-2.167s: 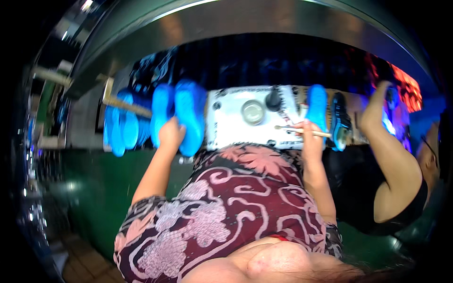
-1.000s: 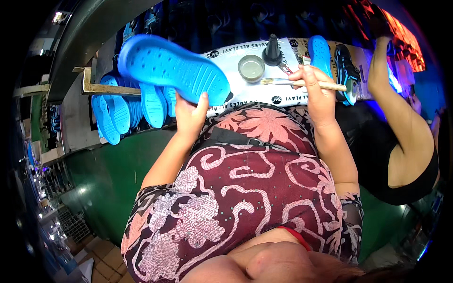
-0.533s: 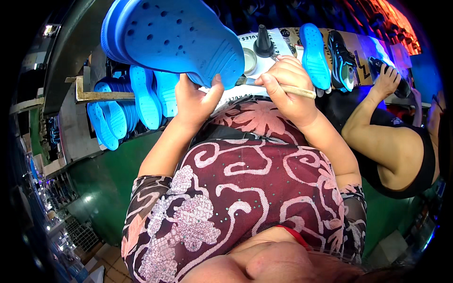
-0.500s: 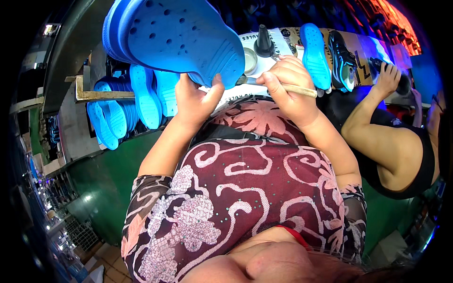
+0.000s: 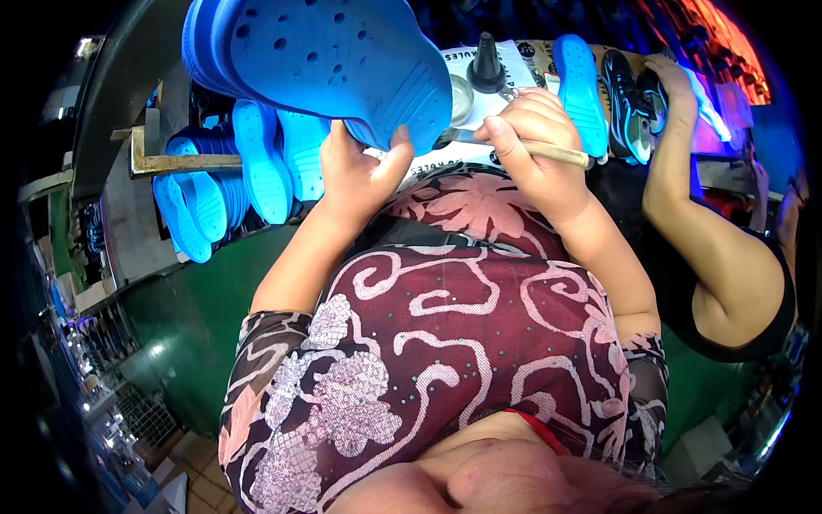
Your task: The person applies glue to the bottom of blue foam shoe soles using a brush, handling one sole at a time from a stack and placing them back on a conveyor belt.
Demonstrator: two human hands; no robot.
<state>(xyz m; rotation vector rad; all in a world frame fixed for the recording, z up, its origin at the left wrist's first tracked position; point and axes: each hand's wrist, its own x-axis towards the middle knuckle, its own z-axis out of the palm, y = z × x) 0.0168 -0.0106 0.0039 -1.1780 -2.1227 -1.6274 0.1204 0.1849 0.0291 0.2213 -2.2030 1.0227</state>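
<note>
My left hand (image 5: 364, 176) is closed on the near end of a stack of blue shoe insoles (image 5: 321, 73), its thumb against the top one. The top insole is dotted with holes and has ridges near the held end. In my right hand (image 5: 544, 137) is a brush (image 5: 561, 153) with a pale wooden handle. Its dark bristles are at the near right edge of the insole; whether they touch it I cannot tell. Beyond the brush are a shallow round dish (image 5: 461, 99) and a black cone-shaped object (image 5: 486, 65) on white printed paper.
More blue insoles (image 5: 193, 210) lie stacked at the left beside a wooden bar (image 5: 188, 162). To the right stand a single blue insole (image 5: 581, 94) and a black sneaker (image 5: 628, 107) with blue trim. A co-worker's arm (image 5: 672, 154) reaches across there.
The co-worker's hand has moved up and left to the area beside the black sneaker. My hands keep the insoles and brush, with the brush tip shifted slightly right and up in view.
</note>
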